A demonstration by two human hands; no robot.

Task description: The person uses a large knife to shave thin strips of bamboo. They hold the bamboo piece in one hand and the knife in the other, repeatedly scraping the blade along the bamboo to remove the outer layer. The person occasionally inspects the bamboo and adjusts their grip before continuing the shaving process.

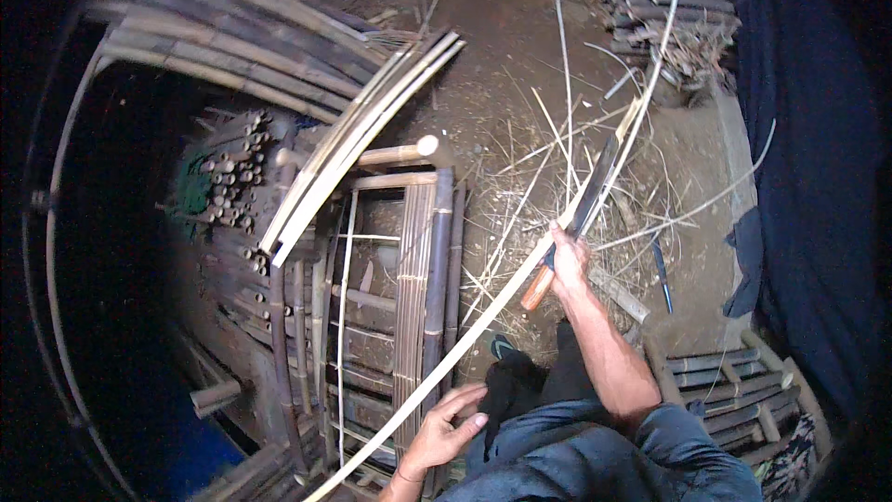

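A long pale bamboo strip (pixel 474 333) slants from the lower edge up to the right, across the front of me. My right hand (pixel 569 258) is closed around it, thumb along the strip. In the same grip is a long knife: its orange-brown wooden handle (pixel 537 288) sticks out below the palm, and its dark blade (pixel 592 188) lies along the strip's upper part. My left hand (pixel 448 429) is beside the strip's lower stretch, fingers loosely extended and apart, with nothing seen in it.
At my left stands a bamboo frame (pixel 433 270) with split strips (pixel 372 144) leaning across it. Bamboo poles (pixel 232 37) lie beyond. Shavings (pixel 520 214) litter the dirt floor, with a thin dark rod (pixel 662 274) among them. A bamboo rack (pixel 734 390) is at my right.
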